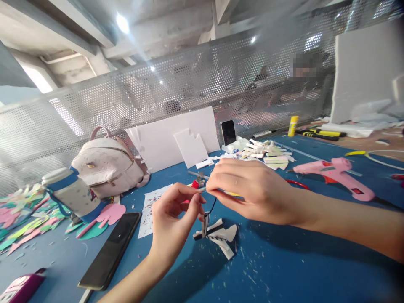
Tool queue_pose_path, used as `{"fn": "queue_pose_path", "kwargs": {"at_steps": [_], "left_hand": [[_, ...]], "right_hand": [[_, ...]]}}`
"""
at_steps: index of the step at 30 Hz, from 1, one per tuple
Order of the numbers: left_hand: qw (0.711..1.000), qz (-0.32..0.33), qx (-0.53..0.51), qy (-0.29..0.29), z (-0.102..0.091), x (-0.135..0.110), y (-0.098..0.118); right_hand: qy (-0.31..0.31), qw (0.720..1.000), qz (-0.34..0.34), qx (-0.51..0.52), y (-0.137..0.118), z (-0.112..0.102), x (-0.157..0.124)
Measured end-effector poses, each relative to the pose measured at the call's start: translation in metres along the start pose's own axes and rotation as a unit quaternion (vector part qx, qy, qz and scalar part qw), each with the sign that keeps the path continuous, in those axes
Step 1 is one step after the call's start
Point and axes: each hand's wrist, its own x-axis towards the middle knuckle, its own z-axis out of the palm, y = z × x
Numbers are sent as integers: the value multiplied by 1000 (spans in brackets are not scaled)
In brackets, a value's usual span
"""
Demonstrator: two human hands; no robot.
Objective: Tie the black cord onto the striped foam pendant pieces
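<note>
My left hand point(172, 223) is closed in a pinch at the centre, its fingertips at the top of a small black-and-white striped paper piece point(217, 235) with pale, wing-like flaps. A thin black cord point(213, 205) rises from this piece toward my right hand point(249, 189). That hand is bent over with its fingers together, and its fingertips almost meet those of the left. The cord's upper end is hidden between the hands. Behind the fingers, a small red item point(198, 182) shows only in part.
A pink glue gun point(337, 174) lies at right, near a yellow glue stick point(293, 126). White scraps point(268, 153) are heaped behind my hands. At left are a dark phone point(110, 252), a tumbler point(74, 193), a pale backpack point(107, 166) and coloured foam scraps point(28, 219).
</note>
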Motion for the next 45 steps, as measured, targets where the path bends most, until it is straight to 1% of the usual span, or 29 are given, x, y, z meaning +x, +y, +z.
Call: {"fn": "queue_pose_path", "kwargs": {"at_steps": [11,19,24,37,39,41,43,45], "left_hand": [[1000,-9,-19,-6,1,0,0],[998,-25,-52,-4,1,1,-3],[996,-33,-82,-11,1,1,-4],[996,-39,-85,-11,2,1,-2],[995,-40,-89,-12,1,0,-3],[994,-45,-94,-16,1,0,-4],[994,-51,-95,-20,2,1,-5],[993,-59,-96,-17,2,2,-7]], "right_hand": [[-4,1000,6,6,0,2,-1],[0,1000,8,9,-1,0,1],[-3,1000,11,14,-1,2,0],[-6,1000,21,22,0,3,-1],[-8,999,34,37,0,3,-1],[-6,996,61,68,1,3,0],[-1,987,108,115,2,5,0],[-6,969,174,177,5,9,0]]}}
